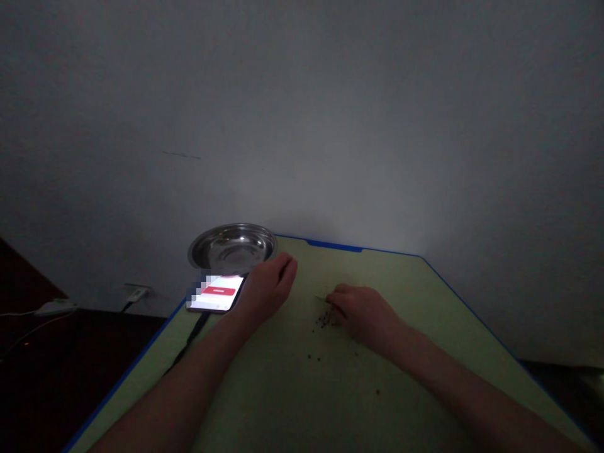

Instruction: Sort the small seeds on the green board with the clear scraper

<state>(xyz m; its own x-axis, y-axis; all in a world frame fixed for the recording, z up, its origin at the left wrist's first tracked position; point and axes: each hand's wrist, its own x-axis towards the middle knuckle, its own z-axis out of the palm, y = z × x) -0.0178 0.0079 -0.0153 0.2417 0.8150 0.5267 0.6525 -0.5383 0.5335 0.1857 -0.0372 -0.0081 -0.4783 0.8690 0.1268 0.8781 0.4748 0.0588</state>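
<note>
My right hand (365,314) is pinched just above the tabletop. A short, thin, pale sliver, perhaps a needle, sticks out to the left from its fingertips. Under and beside those fingers lies a small cluster of tiny dark beads or seeds (323,321), partly covered by the hand. A few more are scattered nearer to me. My left hand (270,283) hovers by the near right rim of a shallow steel bowl (236,257), its fingers curled together. Whatever they may hold is hidden or too small to see.
A lit phone (219,293) lies before the bowl, with a dark cable (195,333) running from it toward me. The pale green table (283,402) has a blue edge and stands against a grey wall (302,126). A power strip (55,307) is at far left.
</note>
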